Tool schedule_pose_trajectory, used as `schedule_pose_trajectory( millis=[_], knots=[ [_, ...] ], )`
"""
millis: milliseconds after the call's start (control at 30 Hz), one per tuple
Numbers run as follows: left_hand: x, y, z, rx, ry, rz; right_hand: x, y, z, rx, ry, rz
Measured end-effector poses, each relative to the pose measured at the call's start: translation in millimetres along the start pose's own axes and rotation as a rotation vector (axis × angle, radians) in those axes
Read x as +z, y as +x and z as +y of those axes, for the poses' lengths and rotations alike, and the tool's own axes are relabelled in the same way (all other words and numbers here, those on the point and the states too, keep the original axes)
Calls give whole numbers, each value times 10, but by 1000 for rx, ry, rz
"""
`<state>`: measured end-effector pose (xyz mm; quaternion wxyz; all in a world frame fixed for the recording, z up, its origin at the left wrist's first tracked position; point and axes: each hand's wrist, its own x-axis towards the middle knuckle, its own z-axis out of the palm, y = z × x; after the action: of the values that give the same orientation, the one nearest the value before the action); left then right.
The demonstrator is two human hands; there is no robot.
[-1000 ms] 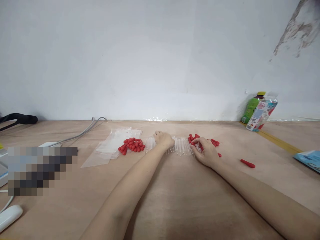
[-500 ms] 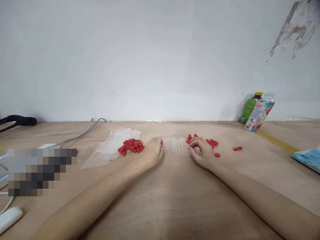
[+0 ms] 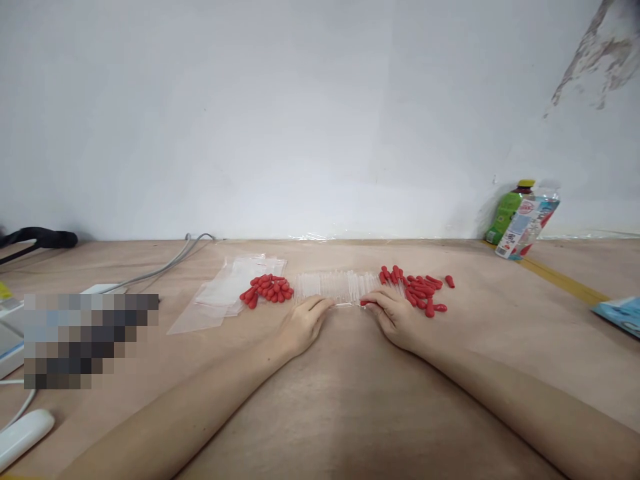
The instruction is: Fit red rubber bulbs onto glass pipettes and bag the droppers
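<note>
Clear tubes point(image 3: 340, 287) lined up betw. red-cap piles point(image 3: 265, 290), prob. for reach; touched by half-open left hand point(image 3: 303, 325), cap point(image 3: 367, 302) pinched in right hand point(image 3: 396, 321).

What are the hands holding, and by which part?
The right hand pinches a small red rubber cap by one end, at its fingertips. The left hand touches the row of thin clear plastic tubes; any grip cannot be told.

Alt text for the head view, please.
A left hand and right hand meet at the near edge of a row of clear tubes on a wooden table, the right pinching a red cap. Piles of red caps flank the row; clear bags lie left.
</note>
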<state>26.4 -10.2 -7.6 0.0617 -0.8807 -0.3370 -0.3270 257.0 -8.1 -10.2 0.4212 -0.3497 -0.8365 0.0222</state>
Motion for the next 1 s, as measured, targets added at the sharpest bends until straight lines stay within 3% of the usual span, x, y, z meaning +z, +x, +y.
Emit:
schedule_pose_trajectory(
  millis=[233, 1000],
  knots=[
    [-16, -9, 13, 4, -19, -34, -17, 25, -150, 19, 69, -44],
    [26, -36, -79, 161, -3, -43, 80, 9, -103, -106, 109, -48]
  ],
)
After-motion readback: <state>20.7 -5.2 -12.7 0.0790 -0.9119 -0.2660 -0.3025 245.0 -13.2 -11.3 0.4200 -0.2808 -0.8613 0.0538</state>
